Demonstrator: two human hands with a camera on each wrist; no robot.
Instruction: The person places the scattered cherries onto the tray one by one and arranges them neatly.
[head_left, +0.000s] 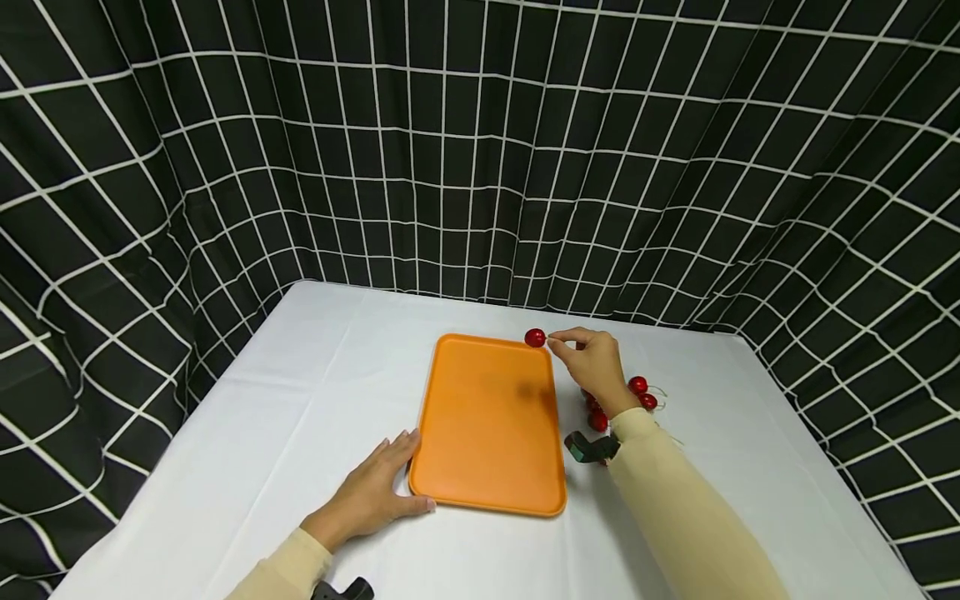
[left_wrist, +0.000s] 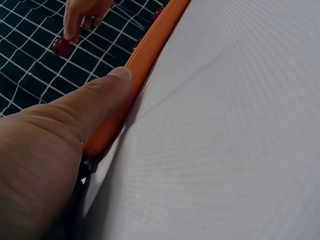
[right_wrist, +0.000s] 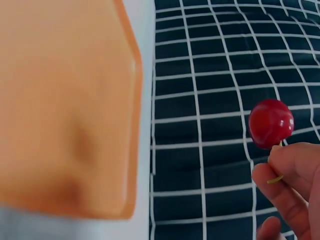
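My right hand point(head_left: 594, 365) pinches a red cherry point(right_wrist: 271, 123) by its thin green stem, between thumb and forefinger. The cherry hangs in the air at the far right corner of an orange tray point(head_left: 487, 417), and its shadow falls on the tray. My left hand point(head_left: 369, 493) rests at the tray's near left corner, its fingers stretched along the left side. Its straight thumb lies against the front rim, as the left wrist view shows. Several more cherries point(head_left: 597, 419) lie on the table right of the tray, partly hidden by my right forearm.
A white cloth point(head_left: 315, 375) covers the table. Black curtains with a white grid point(head_left: 465, 167) enclose the back and both sides. Small dark wrist devices point(head_left: 588, 447) sit at both of my sleeves. Some loose cherry stems point(head_left: 660, 400) stick out to the right of the pile.
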